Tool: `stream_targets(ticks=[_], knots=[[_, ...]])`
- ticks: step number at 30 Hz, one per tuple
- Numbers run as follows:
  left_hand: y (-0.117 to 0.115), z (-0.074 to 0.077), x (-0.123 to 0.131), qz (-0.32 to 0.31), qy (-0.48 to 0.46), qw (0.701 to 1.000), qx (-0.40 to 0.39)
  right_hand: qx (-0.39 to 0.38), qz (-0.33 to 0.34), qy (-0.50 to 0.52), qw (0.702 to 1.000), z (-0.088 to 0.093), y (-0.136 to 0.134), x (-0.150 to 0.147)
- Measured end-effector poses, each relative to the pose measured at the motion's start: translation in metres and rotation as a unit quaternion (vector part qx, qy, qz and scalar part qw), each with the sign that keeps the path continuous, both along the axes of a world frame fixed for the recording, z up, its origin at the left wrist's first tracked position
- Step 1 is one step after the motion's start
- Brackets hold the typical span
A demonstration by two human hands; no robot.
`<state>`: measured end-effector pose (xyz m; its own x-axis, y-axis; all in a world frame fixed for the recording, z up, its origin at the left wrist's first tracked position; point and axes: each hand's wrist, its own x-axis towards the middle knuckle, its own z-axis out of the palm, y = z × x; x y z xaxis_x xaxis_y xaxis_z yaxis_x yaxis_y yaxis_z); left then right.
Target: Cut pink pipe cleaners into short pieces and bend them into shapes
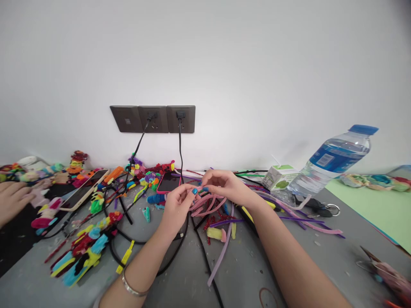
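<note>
Pink pipe cleaner point(208, 201) crosswise between fingers point(187, 195)

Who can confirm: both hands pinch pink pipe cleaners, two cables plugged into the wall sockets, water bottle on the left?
Wrong on the bottle only: the water bottle is on the right, per the head view. The left hand and right hand do pinch pink pipe cleaners, and two cables are plugged into the wall sockets.

head view | worn on person's head | faces forward-down over table point(250, 267) toward wall point(257, 64) | near | only view
</note>
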<state>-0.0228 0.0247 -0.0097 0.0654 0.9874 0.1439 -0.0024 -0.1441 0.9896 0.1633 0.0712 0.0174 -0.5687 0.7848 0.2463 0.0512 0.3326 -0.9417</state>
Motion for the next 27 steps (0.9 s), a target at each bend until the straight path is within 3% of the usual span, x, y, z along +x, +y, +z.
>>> stream_targets(ticks=[9,21,27], knots=[[0.002,-0.003,0.001,-0.028,-0.043,0.998,-0.039,0.069,-0.026,-0.031,0.997,0.001,0.001,0.001],[0.001,-0.002,0.000,-0.043,-0.060,0.997,-0.038,0.010,-0.014,-0.031,0.999,0.002,-0.001,0.002],[0.003,-0.002,0.000,-0.014,-0.065,0.997,-0.028,-0.006,-0.038,-0.198,0.980,0.000,0.006,0.023]])
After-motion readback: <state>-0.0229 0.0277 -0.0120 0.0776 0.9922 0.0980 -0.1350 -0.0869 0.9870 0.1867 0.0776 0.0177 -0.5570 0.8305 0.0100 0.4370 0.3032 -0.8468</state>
